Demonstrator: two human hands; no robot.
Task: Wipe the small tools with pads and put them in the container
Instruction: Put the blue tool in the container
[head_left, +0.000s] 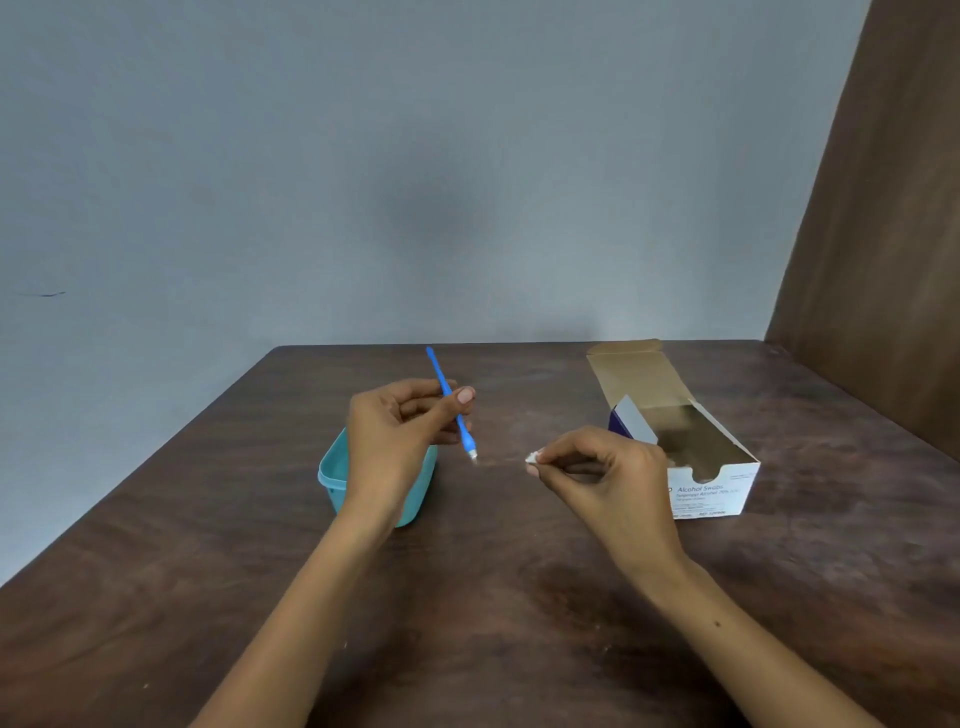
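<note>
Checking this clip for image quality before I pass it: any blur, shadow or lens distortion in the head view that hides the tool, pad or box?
Head view: light is soft and even, with a faint shadow on the wall; wide-angle bending shows at the table edges; the blue tool and white pad are slightly soft but readable; the box interior is smeared, so its contents cannot be told.

- A plain indoor room, likely a home or simple work corner; which one cannot be told.
- A dark wood-grain table (493, 597) fills the lower half.
- A bare grey-blue painted wall (363, 156) stands behind at 12 o'clock.
- A brown wooden panel (883, 234) rises at 2 o'clock.
- An opened box of alcohol swabs (696, 467) sits at 3 o'clock.
</note>
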